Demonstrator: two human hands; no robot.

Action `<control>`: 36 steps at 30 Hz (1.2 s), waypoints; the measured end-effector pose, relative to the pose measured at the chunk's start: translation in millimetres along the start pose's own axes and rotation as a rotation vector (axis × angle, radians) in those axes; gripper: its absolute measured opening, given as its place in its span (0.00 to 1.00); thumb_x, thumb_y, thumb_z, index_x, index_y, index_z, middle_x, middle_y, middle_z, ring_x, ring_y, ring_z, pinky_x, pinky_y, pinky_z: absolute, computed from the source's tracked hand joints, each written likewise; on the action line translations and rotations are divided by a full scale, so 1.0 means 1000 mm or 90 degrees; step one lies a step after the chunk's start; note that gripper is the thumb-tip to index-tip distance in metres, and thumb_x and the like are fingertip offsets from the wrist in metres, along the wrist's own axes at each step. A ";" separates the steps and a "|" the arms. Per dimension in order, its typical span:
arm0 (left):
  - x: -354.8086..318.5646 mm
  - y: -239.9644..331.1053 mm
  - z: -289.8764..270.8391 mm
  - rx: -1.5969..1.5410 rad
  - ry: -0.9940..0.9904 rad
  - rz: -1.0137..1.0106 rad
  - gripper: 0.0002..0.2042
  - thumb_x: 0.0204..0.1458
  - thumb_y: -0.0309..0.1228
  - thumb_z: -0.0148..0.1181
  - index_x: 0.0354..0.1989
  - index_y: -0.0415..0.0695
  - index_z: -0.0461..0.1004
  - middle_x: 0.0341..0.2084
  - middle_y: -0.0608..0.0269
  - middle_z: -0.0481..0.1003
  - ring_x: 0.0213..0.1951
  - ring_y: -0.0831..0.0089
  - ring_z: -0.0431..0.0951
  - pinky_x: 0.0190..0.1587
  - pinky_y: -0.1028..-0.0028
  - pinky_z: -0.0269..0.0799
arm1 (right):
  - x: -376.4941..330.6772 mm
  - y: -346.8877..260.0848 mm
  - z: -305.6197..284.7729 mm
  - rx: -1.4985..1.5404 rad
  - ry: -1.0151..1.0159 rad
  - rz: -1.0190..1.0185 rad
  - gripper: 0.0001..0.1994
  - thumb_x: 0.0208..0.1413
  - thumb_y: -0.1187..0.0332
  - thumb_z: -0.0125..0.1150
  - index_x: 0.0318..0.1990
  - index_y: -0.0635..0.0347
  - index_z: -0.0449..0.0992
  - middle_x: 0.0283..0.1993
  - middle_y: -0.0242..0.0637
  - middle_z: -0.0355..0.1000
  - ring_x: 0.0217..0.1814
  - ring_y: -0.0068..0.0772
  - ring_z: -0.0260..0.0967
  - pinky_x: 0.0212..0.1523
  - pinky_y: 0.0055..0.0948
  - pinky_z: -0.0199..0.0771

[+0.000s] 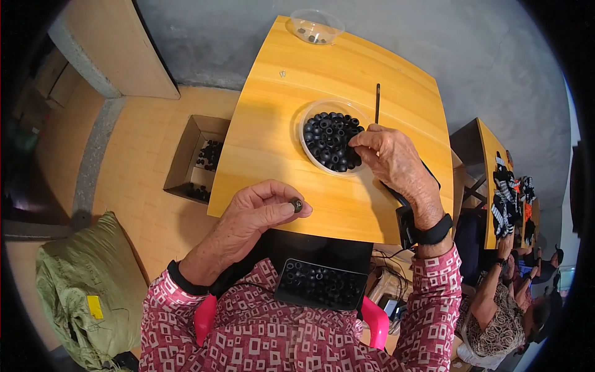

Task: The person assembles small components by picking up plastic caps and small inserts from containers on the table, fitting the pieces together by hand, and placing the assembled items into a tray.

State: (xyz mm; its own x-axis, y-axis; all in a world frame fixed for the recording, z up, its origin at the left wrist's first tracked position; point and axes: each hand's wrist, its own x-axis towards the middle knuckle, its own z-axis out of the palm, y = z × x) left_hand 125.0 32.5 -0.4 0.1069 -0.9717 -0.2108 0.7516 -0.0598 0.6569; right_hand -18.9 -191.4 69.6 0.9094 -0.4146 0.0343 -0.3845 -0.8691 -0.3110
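Note:
My left hand (257,211) is in front of the table's near edge, thumb and fingers pinched on a small black bead (297,204) with a light ring-shaped mark on its end. Many more black beads (331,139), several with visible holes, fill a round clear plastic bowl (310,162) on the table. At the bowl's right rim is my right hand (393,155), thumb and index finger drawn together over the beads. Whatever its fingertips hold is hidden. A dark flat device (396,193) lies partly covered beneath my right wrist.
Past the bowl lies a thin black stick (377,102). A second clear bowl (316,28) with a few dark pieces stands at the far edge. An open cardboard box (180,164) holds black pieces, left of the table. A green sack (93,291) sits lower left; people (496,310) work at right.

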 end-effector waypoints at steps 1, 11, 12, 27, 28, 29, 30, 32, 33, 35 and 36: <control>0.000 0.001 0.000 -0.003 -0.004 0.003 0.08 0.55 0.25 0.58 0.42 0.38 0.74 0.38 0.60 0.77 0.45 0.71 0.77 0.53 0.73 0.72 | 0.001 0.001 -0.001 0.000 0.000 0.001 0.05 0.48 0.76 0.60 0.33 0.64 0.79 0.33 0.44 0.74 0.37 0.47 0.74 0.37 0.39 0.74; 0.003 -0.005 -0.003 -0.010 0.002 0.003 0.08 0.55 0.25 0.58 0.41 0.38 0.74 0.39 0.60 0.77 0.45 0.71 0.77 0.53 0.73 0.72 | 0.030 -0.008 0.010 -0.021 0.019 -0.070 0.07 0.47 0.77 0.60 0.35 0.64 0.78 0.31 0.44 0.72 0.36 0.48 0.72 0.37 0.38 0.73; 0.005 -0.004 -0.002 -0.006 -0.003 0.001 0.08 0.55 0.26 0.58 0.41 0.38 0.74 0.39 0.60 0.77 0.45 0.72 0.77 0.53 0.73 0.72 | 0.031 -0.008 0.013 0.003 0.007 -0.124 0.06 0.46 0.76 0.60 0.33 0.61 0.79 0.32 0.44 0.73 0.37 0.47 0.73 0.38 0.39 0.74; 0.005 -0.007 -0.008 -0.008 0.009 -0.010 0.08 0.55 0.26 0.58 0.42 0.38 0.74 0.38 0.60 0.77 0.45 0.72 0.77 0.53 0.74 0.71 | 0.033 -0.008 0.029 -0.080 0.025 -0.137 0.13 0.41 0.77 0.64 0.38 0.63 0.78 0.34 0.42 0.68 0.42 0.46 0.69 0.42 0.39 0.71; 0.006 -0.007 -0.009 -0.011 0.007 -0.011 0.08 0.55 0.26 0.58 0.42 0.38 0.74 0.38 0.60 0.77 0.45 0.73 0.77 0.53 0.74 0.71 | 0.033 -0.008 0.028 -0.080 0.024 -0.138 0.13 0.41 0.77 0.64 0.38 0.63 0.78 0.34 0.42 0.68 0.42 0.46 0.69 0.42 0.39 0.71; 0.006 -0.006 -0.009 -0.011 0.007 -0.010 0.08 0.55 0.26 0.58 0.42 0.38 0.74 0.38 0.60 0.77 0.45 0.73 0.77 0.53 0.74 0.71 | 0.033 -0.008 0.027 -0.089 0.011 -0.129 0.13 0.41 0.77 0.64 0.38 0.63 0.77 0.34 0.43 0.68 0.43 0.46 0.68 0.42 0.39 0.71; 0.006 -0.006 -0.008 -0.012 0.008 -0.011 0.08 0.55 0.26 0.59 0.42 0.38 0.74 0.38 0.60 0.77 0.45 0.73 0.77 0.53 0.74 0.71 | 0.033 -0.009 0.026 -0.097 -0.003 -0.120 0.12 0.40 0.77 0.64 0.37 0.63 0.77 0.34 0.43 0.68 0.43 0.47 0.68 0.43 0.39 0.71; 0.007 -0.007 -0.007 -0.014 0.007 -0.013 0.09 0.54 0.26 0.59 0.42 0.38 0.74 0.38 0.60 0.77 0.45 0.73 0.77 0.53 0.74 0.70 | 0.032 -0.011 0.024 -0.090 0.002 -0.115 0.12 0.40 0.78 0.64 0.36 0.63 0.76 0.34 0.43 0.68 0.43 0.47 0.67 0.43 0.40 0.71; 0.007 -0.008 -0.007 -0.017 0.003 -0.013 0.09 0.54 0.26 0.59 0.42 0.38 0.74 0.38 0.59 0.77 0.45 0.73 0.77 0.53 0.74 0.70 | 0.032 -0.011 0.024 -0.082 0.006 -0.110 0.11 0.40 0.78 0.63 0.35 0.63 0.76 0.34 0.43 0.67 0.43 0.47 0.67 0.43 0.40 0.70; 0.008 -0.009 -0.008 -0.019 0.000 -0.014 0.09 0.54 0.26 0.59 0.42 0.38 0.74 0.38 0.59 0.77 0.44 0.73 0.77 0.53 0.74 0.70 | 0.030 -0.010 0.025 -0.075 0.006 -0.121 0.11 0.40 0.78 0.63 0.35 0.63 0.75 0.34 0.43 0.67 0.43 0.47 0.67 0.43 0.40 0.70; 0.008 -0.009 -0.008 -0.016 -0.006 -0.020 0.09 0.54 0.27 0.60 0.42 0.39 0.74 0.39 0.60 0.77 0.45 0.71 0.77 0.54 0.73 0.70 | 0.029 -0.008 0.025 -0.070 0.005 -0.131 0.10 0.40 0.78 0.63 0.34 0.64 0.74 0.34 0.43 0.67 0.43 0.47 0.67 0.42 0.40 0.70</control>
State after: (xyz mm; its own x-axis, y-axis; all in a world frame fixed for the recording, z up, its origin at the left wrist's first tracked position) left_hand 124.7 27.2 -13.7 0.0780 -0.9714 -0.2242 0.7702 -0.0840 0.6322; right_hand 14.5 -189.8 49.7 0.9691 -0.2279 0.0943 -0.2070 -0.9594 -0.1914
